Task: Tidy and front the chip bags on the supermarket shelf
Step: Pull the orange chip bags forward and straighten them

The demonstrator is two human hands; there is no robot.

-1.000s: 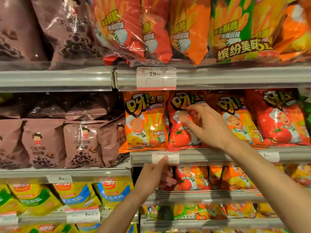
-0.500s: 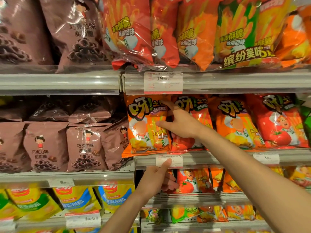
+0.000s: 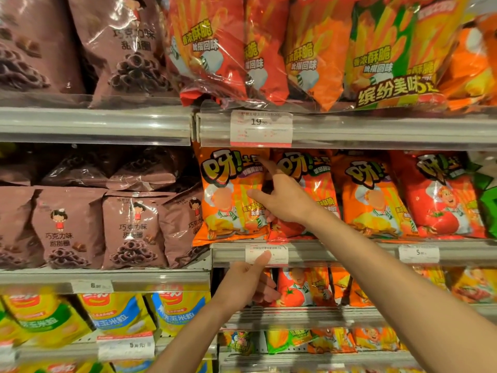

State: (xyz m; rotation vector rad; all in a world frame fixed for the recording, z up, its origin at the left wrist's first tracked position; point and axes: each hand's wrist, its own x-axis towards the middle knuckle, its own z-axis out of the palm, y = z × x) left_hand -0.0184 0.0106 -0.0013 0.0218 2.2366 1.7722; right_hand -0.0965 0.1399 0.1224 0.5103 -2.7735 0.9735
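Note:
A row of chip bags stands on the middle shelf. My right hand (image 3: 282, 196) is at the gap between the leftmost orange chip bag (image 3: 228, 195) and the red tomato bag (image 3: 318, 184) beside it. Its thumb lies on the orange bag's front near the right edge, its index finger points up along that edge, and the other fingers curl behind the edge. Another orange bag (image 3: 371, 200) and a red bag (image 3: 441, 200) stand further right. My left hand (image 3: 248, 285) holds the shelf's front rail (image 3: 336, 251) from below, thumb pressed on the price label (image 3: 278, 255).
Brown chocolate-ring bags (image 3: 134, 227) fill the shelf to the left, one leaning against the orange bag. Large multipacks (image 3: 269, 49) overhang the upper shelf above a 19.90 tag (image 3: 261, 127). Yellow corn bags (image 3: 118, 313) and small orange bags (image 3: 304, 289) sit on the shelves below.
My right hand has slid left from the red tomato bag's front to the right edge of the leftmost orange bag. My left hand has stayed on the rail.

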